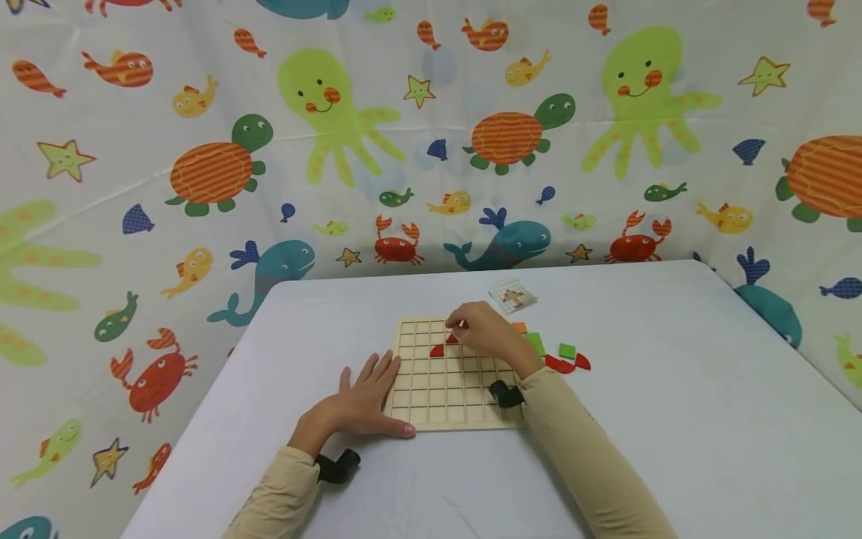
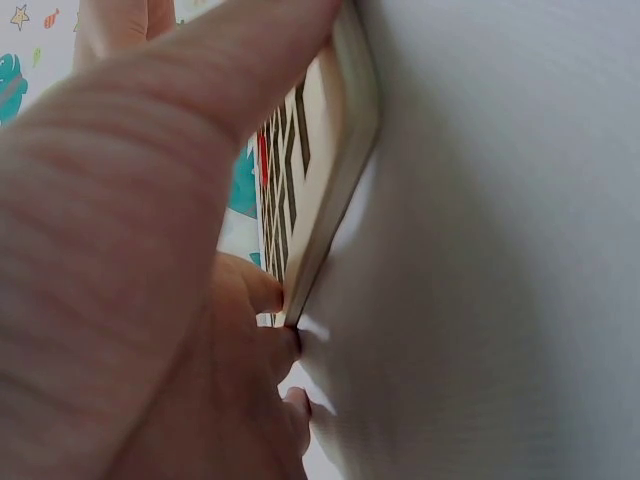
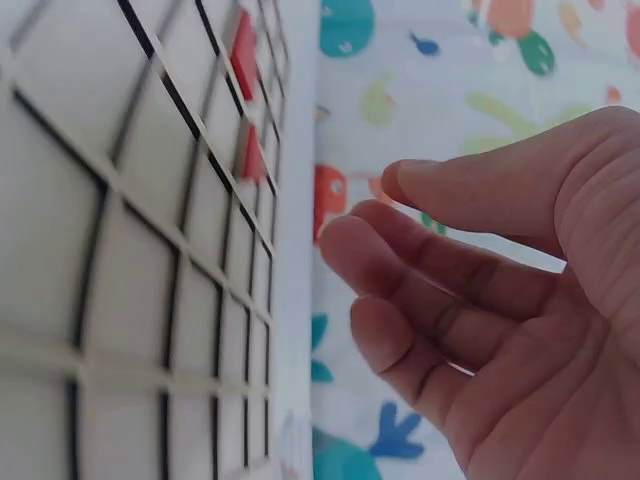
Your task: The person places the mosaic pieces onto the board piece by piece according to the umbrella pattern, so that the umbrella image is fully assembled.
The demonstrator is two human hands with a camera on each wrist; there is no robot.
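Note:
A pale wooden grid board [image 1: 447, 389] lies on the white table. My left hand [image 1: 364, 400] rests at its near left corner, fingers along the left side and thumb at the front edge. Two red pieces sit on the board's far part: a quarter-circle [image 1: 438, 351] and a pointed piece [image 1: 450, 340], partly covered by my right hand [image 1: 486, 329]. That hand hovers over the board with loosely bent fingers. From the right wrist view, nothing shows between its thumb [image 3: 480, 190] and fingers, and both red pieces [image 3: 244, 58] stand apart from it.
Right of the board lie a green square [image 1: 568, 350], another green piece [image 1: 535, 343], an orange piece [image 1: 520, 327] and red curved pieces [image 1: 560, 364]. A printed pattern card [image 1: 513, 297] lies behind the board. A sea-animal curtain [image 1: 431, 150] hangs beyond the table.

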